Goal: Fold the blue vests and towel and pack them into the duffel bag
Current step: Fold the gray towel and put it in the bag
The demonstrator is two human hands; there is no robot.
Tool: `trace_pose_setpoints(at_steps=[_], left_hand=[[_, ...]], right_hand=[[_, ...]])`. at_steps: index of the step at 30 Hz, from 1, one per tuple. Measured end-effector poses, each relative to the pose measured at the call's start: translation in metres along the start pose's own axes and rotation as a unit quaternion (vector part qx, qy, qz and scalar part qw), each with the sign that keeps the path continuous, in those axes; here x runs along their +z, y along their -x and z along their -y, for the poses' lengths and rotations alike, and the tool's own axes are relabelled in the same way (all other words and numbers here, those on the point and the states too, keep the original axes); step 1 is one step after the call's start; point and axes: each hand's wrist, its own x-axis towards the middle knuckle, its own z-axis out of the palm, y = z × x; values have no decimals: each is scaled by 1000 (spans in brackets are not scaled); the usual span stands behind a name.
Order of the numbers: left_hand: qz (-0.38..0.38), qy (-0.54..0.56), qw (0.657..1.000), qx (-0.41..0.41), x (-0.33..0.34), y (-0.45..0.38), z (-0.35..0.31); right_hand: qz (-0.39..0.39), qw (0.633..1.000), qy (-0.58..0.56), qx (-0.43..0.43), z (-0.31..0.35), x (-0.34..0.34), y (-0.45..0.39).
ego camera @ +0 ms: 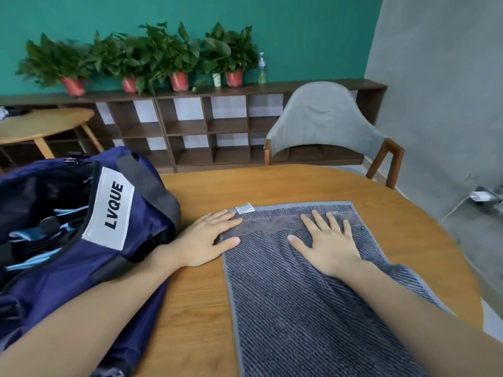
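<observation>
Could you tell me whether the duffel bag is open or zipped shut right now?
Open: the duffel bag gapes at its top, showing blue fabric inside.

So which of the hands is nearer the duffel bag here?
The left. The left hand lies at the towel's left edge, just beside the duffel bag. The right hand rests flat on the towel, farther from the bag.

Bare wooden table (pixel 272 186) lies clear beyond the grey towel (pixel 299 308) and between it and the open navy duffel bag (pixel 68 268), which crowds the left edge.
</observation>
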Motion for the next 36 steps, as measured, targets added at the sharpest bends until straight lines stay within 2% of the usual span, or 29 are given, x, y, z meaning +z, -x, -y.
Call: trace_pose_setpoints(at_steps=[4, 6, 8, 10, 12, 16, 22, 26, 28, 31, 33, 36], left_hand=[[29, -40, 997, -55, -20, -8, -8], [8, -60, 991, -120, -26, -15, -48], [-15, -34, 986, -161, -13, -18, -100], [16, 2, 983, -185, 11, -18, -139], [45, -21, 977, -207, 29, -20, -146], [34, -58, 981, -182, 29, -41, -111], [59, -67, 982, -165, 13, -103, -65], [43, -143, 970, -192, 0, -134, -54], [12, -174, 970, -168, -4, -131, -65], [-24, -107, 985, -132, -3, -105, -91], [-10, -53, 989, -141, 4, -81, -106], [37, -45, 983, -173, 20, -54, -117]], right_hand=[[7, 1000, 5, -9, -6, -12, -9], [14, 1000, 5, -2, -10, -14, -11], [18, 1000, 9, -1, -9, -10, -12], [16, 1000, 9, -4, -9, -5, -16], [13, 1000, 10, -9, -13, -4, -23], [13, 1000, 11, -9, -24, -7, -48], [5, 1000, -1, -6, -21, -13, -116], [-68, 997, -18, -20, -17, -27, -135], [-86, 994, -47, -36, -12, -31, -123], [-73, 995, -60, -33, -7, -28, -85], [-54, 996, -66, -18, -7, -24, -55], [-23, 998, -54, -6, -7, -14, -18]])
